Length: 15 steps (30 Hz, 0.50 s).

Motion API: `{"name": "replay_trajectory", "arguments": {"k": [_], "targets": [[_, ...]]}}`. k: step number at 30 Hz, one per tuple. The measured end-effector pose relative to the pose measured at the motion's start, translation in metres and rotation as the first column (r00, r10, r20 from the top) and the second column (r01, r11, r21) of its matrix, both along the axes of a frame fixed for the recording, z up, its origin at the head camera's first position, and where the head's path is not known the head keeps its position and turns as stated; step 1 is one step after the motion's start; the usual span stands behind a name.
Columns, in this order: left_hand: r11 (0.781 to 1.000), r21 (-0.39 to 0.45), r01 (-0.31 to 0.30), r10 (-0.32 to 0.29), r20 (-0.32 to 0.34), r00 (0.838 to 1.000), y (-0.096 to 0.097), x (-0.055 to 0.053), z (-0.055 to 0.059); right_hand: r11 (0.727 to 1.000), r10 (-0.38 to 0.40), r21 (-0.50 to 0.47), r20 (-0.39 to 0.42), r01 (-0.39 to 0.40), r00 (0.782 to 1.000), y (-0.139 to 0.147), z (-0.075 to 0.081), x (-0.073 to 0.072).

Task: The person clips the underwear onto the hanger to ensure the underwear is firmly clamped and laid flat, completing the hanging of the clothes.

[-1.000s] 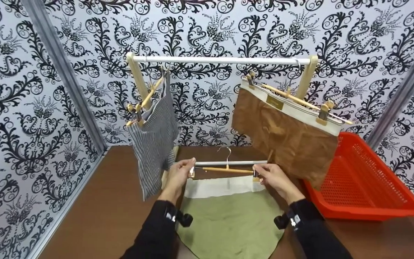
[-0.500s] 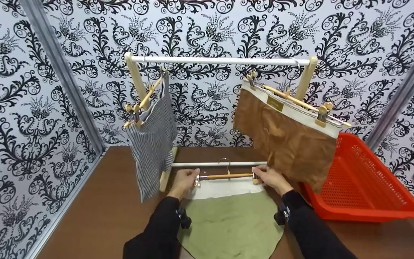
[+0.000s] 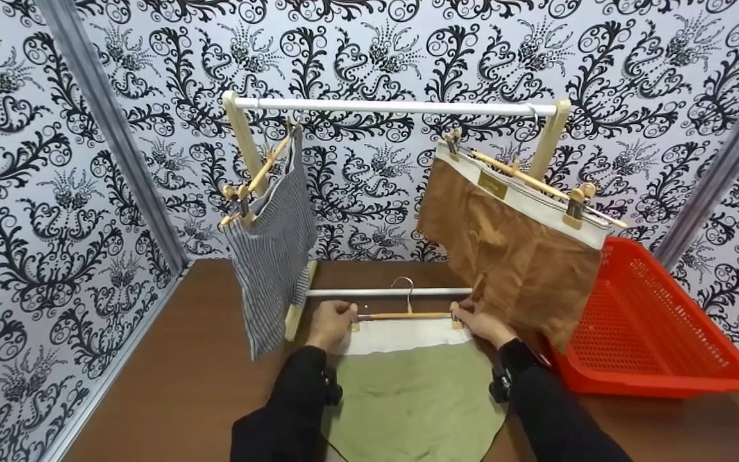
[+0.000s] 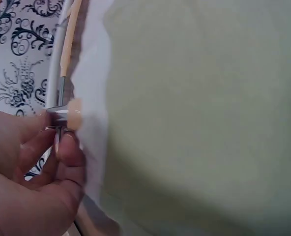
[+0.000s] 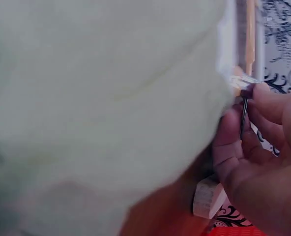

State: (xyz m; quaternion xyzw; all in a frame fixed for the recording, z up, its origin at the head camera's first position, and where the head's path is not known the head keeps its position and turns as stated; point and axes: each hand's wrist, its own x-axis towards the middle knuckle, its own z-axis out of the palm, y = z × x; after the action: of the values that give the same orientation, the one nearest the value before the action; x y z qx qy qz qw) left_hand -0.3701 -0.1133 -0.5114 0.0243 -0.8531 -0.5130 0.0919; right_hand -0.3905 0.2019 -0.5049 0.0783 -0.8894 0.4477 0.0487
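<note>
A clip hanger (image 3: 408, 315) with a wooden bar and metal hook is level in front of me. From its two clips hangs a green garment (image 3: 414, 398) with a white waistband (image 3: 408, 335). My left hand (image 3: 331, 326) pinches the hanger's left clip (image 4: 62, 117) between thumb and fingers. On the other side, my right hand (image 3: 486, 324) pinches the right clip (image 5: 243, 86). Both wrist views show each clip's jaws at the waistband's edge. The garment's lower end runs out of the head view at the bottom.
A wooden rack with a white rail (image 3: 395, 107) stands behind. Striped grey shorts (image 3: 273, 256) hang at its left, brown shorts (image 3: 510, 250) at its right, close above my right hand. A red plastic basket (image 3: 664, 378) sits right on the brown table (image 3: 170, 385).
Both hands have lowered the hanger and moved it slightly toward me, so its hook now sits lower against the rack's bottom rail. Both hands keep their hold on the clips.
</note>
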Motion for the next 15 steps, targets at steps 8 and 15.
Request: {"name": "replay_trajectory", "arguments": {"k": [8,15], "targets": [[0.997,-0.031,-0.073,0.072,-0.033,0.997,0.003,0.002,-0.006,0.963,-0.008,0.268,-0.058,0.023,0.998,0.002,0.000,0.002],[0.978,-0.194,-0.077,0.071,-0.040,0.997,-0.007,0.004,-0.001,0.949,-0.008,0.314,0.075,-0.016,0.997,0.001,0.014,0.006]]}}
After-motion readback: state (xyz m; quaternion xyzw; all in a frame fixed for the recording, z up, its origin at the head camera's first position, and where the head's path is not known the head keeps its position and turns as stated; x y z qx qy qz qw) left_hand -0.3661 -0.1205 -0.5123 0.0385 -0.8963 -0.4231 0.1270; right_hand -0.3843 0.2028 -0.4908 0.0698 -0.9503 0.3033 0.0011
